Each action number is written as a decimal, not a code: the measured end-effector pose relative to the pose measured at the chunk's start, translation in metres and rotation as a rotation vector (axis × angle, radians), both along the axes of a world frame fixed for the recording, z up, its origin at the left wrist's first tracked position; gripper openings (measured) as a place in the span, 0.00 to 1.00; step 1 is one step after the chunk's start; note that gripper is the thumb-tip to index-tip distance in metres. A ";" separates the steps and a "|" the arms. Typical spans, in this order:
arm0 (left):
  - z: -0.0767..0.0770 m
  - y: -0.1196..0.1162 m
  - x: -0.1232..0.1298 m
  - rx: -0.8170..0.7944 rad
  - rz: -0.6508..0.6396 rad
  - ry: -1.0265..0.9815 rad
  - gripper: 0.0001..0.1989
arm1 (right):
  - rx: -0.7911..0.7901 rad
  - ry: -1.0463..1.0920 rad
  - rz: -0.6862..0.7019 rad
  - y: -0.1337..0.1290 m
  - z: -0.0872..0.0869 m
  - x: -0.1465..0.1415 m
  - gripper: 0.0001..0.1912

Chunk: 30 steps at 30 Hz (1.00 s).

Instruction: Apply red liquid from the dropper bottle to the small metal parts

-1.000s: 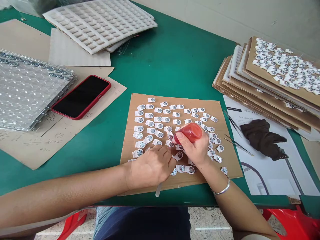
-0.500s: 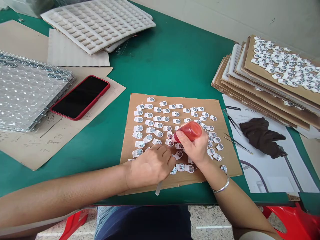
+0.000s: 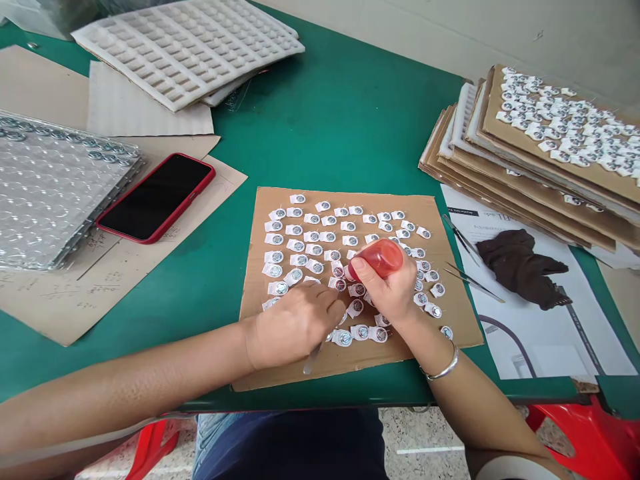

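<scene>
My right hand (image 3: 385, 290) is shut around a red rubber squeeze bulb (image 3: 381, 259), its tip pointing down-left among the pieces. Small round metal discs on white paper tabs (image 3: 315, 267) lie in loose rows on a brown cardboard sheet (image 3: 440, 320). My left hand (image 3: 295, 327) rests over the lower left of those rows, fingers curled close to the bulb's tip. A thin pale stick (image 3: 313, 359) comes out beneath those fingers, its upper end hidden by the hand.
On the green table (image 3: 340, 113) lie a red-cased phone (image 3: 155, 197), a bubble-wrap sheet (image 3: 55, 193) and a white foam tray (image 3: 185, 53). To the right are stacked cardboard sheets (image 3: 545, 167), tweezers (image 3: 465, 240) and a dark brown cloth (image 3: 520, 267).
The whole view has shifted slightly as my head moved. My left hand has moved a little toward the bulb, and the pale stick now tilts more. The bulb stays in my right hand.
</scene>
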<state>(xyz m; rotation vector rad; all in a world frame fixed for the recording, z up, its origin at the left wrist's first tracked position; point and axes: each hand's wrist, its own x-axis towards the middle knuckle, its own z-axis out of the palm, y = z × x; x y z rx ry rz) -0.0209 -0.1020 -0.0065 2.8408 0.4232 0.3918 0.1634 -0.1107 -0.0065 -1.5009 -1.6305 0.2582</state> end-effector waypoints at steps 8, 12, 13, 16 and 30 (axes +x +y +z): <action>0.010 0.015 -0.002 -0.364 0.037 -0.036 0.10 | 0.056 -0.016 0.020 -0.003 0.000 0.002 0.08; 0.012 0.020 -0.002 -0.475 0.032 -0.055 0.10 | 0.071 -0.035 0.031 -0.003 0.000 0.003 0.09; 0.012 0.021 -0.002 -0.489 0.036 -0.060 0.10 | 0.073 -0.038 0.037 -0.003 0.000 0.003 0.09; 0.011 0.024 -0.002 -0.540 0.056 -0.074 0.08 | 0.073 -0.041 0.048 -0.004 0.000 0.004 0.08; 0.012 0.025 -0.002 -0.671 0.138 -0.133 0.08 | 0.041 0.017 0.165 -0.007 0.004 0.004 0.10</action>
